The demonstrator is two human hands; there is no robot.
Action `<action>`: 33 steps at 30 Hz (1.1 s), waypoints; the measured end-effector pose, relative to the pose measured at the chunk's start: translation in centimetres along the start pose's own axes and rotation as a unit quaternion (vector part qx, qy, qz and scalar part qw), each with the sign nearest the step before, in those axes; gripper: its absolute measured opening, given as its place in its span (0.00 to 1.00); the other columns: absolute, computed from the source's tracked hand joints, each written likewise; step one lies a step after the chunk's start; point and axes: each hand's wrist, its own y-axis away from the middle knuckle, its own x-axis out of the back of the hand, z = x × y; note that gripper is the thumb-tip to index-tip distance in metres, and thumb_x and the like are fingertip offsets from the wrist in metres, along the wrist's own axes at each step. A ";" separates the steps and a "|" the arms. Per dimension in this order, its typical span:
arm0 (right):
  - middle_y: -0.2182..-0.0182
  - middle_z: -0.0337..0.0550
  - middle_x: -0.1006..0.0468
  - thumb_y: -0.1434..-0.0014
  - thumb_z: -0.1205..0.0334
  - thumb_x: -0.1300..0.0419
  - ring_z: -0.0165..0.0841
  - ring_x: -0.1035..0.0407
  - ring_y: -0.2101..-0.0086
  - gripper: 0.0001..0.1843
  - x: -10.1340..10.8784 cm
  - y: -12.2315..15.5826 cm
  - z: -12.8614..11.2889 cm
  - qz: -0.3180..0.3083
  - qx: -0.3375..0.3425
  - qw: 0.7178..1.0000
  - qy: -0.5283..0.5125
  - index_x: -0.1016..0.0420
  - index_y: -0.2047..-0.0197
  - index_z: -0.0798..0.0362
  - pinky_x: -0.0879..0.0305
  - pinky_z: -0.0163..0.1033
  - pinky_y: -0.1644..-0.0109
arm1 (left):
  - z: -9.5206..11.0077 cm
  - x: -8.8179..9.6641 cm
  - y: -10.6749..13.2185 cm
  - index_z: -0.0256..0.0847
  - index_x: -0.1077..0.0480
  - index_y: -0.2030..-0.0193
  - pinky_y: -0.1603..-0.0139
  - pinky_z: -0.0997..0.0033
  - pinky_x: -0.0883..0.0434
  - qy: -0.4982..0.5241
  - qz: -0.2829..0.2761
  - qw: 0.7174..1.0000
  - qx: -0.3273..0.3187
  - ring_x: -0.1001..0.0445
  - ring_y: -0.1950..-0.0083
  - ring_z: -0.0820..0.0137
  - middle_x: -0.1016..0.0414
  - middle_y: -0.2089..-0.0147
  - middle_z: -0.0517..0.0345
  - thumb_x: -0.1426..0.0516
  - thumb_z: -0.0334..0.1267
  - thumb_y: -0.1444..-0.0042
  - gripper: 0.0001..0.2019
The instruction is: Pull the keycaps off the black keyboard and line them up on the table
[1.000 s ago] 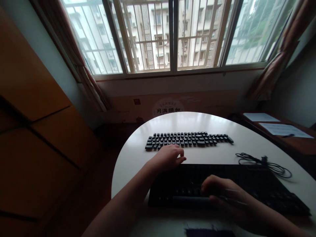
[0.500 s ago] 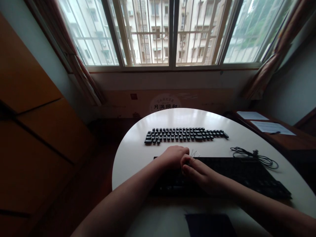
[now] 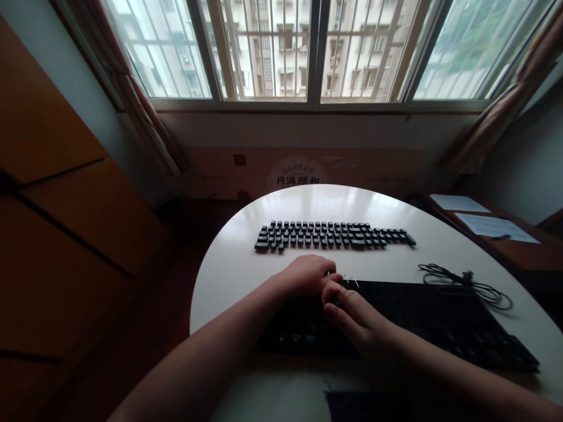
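Note:
A black keyboard base [image 3: 440,316] lies on the white round table [image 3: 229,275] in front of me. My left hand [image 3: 308,275] rests at its far left corner, fingers curled in; what they pinch is hidden. My right hand [image 3: 352,313] lies over the keyboard's left part, fingertips touching the left hand. It is closed on a thin wire tool [image 3: 350,282] whose prongs poke out past the fingers. Beyond the hands, loose black keycaps [image 3: 334,234] are laid out in neat rows.
A coiled black cable [image 3: 466,284] lies right of the keyboard's far edge. A dark cloth [image 3: 369,407] sits at the table's near edge. Papers [image 3: 497,227] lie on a wooden side desk at right. A cardboard box [image 3: 299,176] stands under the window, and a wooden cabinet [image 3: 65,205] at left.
My right hand has moved from the keyboard's front middle up and left to meet my left hand. The left hand has drawn back a little onto the keyboard's corner.

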 end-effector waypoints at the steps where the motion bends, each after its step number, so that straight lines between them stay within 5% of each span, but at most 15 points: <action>1: 0.71 0.37 0.37 0.30 0.51 0.51 0.30 0.43 0.71 0.14 0.0 0.0 -0.1 -0.010 -0.003 1.000 0.003 0.38 0.60 0.52 0.44 0.36 0.66 | -0.1 -0.1 0.0 0.43 0.22 0.62 0.67 0.70 0.36 0.013 0.016 1.000 -0.001 0.25 0.62 0.65 0.20 0.63 0.57 0.47 0.49 0.35 0.16; 4: 0.73 0.36 0.38 0.30 0.52 0.51 0.30 0.43 0.72 0.13 0.2 0.1 -0.4 -0.033 -0.004 0.999 0.007 0.38 0.61 0.52 0.45 0.36 0.66 | -0.4 -0.2 -0.1 0.41 0.22 0.70 0.59 0.69 0.33 0.070 0.102 0.992 0.002 0.23 0.58 0.67 0.19 0.59 0.57 0.52 0.46 0.32 0.23; 10: 0.75 0.34 0.38 0.31 0.54 0.50 0.28 0.44 0.74 0.10 0.3 0.0 -1.0 -0.062 0.006 0.998 0.024 0.40 0.62 0.51 0.46 0.35 0.68 | -0.6 -0.7 0.0 0.40 0.28 0.84 0.54 0.72 0.31 0.112 0.258 0.959 0.034 0.21 0.62 0.68 0.19 0.72 0.58 0.54 0.44 0.31 0.30; 14: 0.75 0.33 0.38 0.31 0.56 0.50 0.28 0.44 0.74 0.09 0.3 0.1 -1.4 -0.071 0.007 0.996 0.046 0.40 0.62 0.51 0.47 0.34 0.69 | -0.3 -0.8 0.1 0.39 0.25 0.79 0.62 0.73 0.31 0.088 0.268 0.958 0.047 0.23 0.70 0.70 0.21 0.76 0.58 0.51 0.38 0.35 0.23; 21: 0.75 0.32 0.37 0.31 0.57 0.49 0.27 0.44 0.75 0.09 0.1 0.4 -2.0 -0.073 0.016 0.992 0.100 0.41 0.63 0.51 0.50 0.33 0.70 | -0.1 -0.7 0.2 0.38 0.33 0.87 0.73 0.73 0.41 0.046 0.237 0.968 0.065 0.36 0.80 0.74 0.32 0.83 0.60 0.48 0.34 0.41 0.22; 33: 0.73 0.33 0.34 0.34 0.62 0.47 0.28 0.44 0.74 0.07 -0.5 0.5 -2.0 -0.069 0.081 0.984 0.144 0.42 0.63 0.50 0.51 0.34 0.69 | -0.5 -1.3 0.0 0.40 0.43 0.81 0.71 0.72 0.44 0.020 0.282 0.958 0.049 0.39 0.73 0.72 0.36 0.76 0.62 0.45 0.28 0.53 0.12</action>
